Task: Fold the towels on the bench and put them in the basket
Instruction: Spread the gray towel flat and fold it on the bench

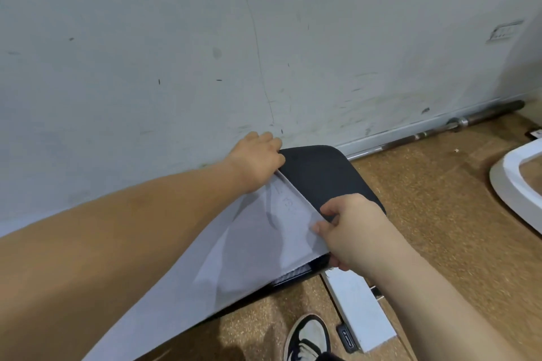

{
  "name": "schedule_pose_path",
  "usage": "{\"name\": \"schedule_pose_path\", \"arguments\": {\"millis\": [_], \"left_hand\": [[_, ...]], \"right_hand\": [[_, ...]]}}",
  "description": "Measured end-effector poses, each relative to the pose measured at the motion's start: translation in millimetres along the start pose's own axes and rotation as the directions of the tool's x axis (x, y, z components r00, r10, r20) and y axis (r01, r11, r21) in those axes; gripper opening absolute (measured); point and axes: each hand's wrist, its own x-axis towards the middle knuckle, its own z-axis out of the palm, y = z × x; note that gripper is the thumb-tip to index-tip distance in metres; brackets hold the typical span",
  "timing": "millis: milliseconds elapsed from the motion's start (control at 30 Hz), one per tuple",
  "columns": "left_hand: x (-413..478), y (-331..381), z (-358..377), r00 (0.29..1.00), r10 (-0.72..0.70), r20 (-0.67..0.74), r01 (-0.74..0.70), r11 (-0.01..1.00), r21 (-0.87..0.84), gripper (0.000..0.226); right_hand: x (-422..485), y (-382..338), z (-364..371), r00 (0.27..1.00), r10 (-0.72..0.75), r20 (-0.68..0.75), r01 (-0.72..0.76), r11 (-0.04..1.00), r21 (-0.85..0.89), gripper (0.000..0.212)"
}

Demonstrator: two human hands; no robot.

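Left hand and right hand hold the towel edge, fingers clamped on it; an uneven pull could slide it off the table.

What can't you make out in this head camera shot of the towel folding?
Basket: cut off by the right edge, head view; contents unseen.
Towel: near end runs under the left arm and off the bottom edge.
Left hand: fingertips hidden behind its knuckles; grip unclear.
Wall plate: too small and blurred to read.
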Motion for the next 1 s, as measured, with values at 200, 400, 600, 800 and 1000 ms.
{"name": "schedule_pose_path", "arguments": {"millis": [200,400,600,800,1000], "left_hand": [[22.4,4.2,-40.2,0.975,-0.157,-0.155,0.111,0.956,-0.27,0.019],[2.2,-19.7,-77.8,0.953,-0.22,-0.208,0.123,0.909,-0.399,0.021],[-91.5,-77.2,-54.2,0.954,-0.254,-0.159,0.167,0.892,-0.421,0.02],[-204.8,-129.3,-9.1,0.91,-0.41,-0.056,0.349,0.833,-0.43,0.026],[-288.5,-156.3,35.8,0.858,-0.513,-0.028,0.424,0.737,-0.526,0.023]], "right_hand": [[-9.7,9.3,-33.1,0.959,0.014,-0.283,-0.01,1.0,0.018,0.017],[-14.0,5.0,-26.0,0.932,-0.114,-0.343,0.184,0.966,0.18,0.018],[-33.9,-50.0,-1.7,0.888,-0.41,-0.208,0.459,0.822,0.338,0.019],[-56.3,-123.9,51.1,0.834,-0.546,-0.085,0.538,0.767,0.349,0.014],[-75.1,-196.5,122.7,0.786,-0.608,0.115,0.556,0.776,0.299,0.015]]}}
